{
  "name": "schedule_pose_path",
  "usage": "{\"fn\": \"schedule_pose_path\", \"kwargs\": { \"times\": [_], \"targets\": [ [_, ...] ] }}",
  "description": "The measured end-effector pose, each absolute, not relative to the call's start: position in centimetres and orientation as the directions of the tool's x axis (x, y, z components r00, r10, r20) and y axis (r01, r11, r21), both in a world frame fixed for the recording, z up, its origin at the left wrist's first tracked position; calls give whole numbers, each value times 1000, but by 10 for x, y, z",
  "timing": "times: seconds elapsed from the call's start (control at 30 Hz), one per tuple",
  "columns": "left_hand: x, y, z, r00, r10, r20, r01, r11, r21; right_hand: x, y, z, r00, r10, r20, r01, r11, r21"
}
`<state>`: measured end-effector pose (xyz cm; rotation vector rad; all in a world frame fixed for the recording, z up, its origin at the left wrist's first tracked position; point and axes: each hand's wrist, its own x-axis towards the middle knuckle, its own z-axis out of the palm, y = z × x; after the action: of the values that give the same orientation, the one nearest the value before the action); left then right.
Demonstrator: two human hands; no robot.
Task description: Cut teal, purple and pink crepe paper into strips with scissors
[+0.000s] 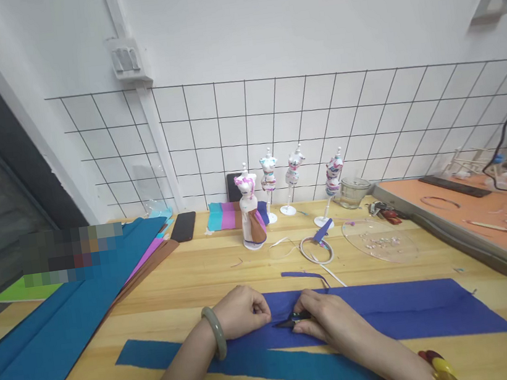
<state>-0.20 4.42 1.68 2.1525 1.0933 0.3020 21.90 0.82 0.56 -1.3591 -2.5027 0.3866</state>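
A long purple sheet [408,303], thin like cloth or crepe paper, lies across the table in front of me. Over its left part my left hand [241,312], with a green bangle at the wrist, is closed in a pinch; what sits between the fingertips is hidden. My right hand [324,316] grips small dark scissors [286,323], their pointed blades aimed left toward the left fingers, just above the sheet. Below both hands runs a teal strip [286,363] with uneven edges, partly covered by my forearms. A narrow purple offcut [304,274] curls just beyond the sheet.
Several small dress-form stands [249,206] stand at the back, near a glass jar [354,192]. A roll of white tape [316,250] and a clear tray of beads [381,240] lie right of centre. Teal sheets [76,300] and a black phone [184,226] are left.
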Motion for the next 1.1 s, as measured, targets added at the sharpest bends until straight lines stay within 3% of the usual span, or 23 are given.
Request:
{"fn": "schedule_pose_path", "kwargs": {
  "times": [1.1],
  "targets": [
    [-18, 51, 14, 599, 785, -156, 666, -381, 641, 217, 4, 11, -502, 860, 86, 769, 490, -411]
  ]
}}
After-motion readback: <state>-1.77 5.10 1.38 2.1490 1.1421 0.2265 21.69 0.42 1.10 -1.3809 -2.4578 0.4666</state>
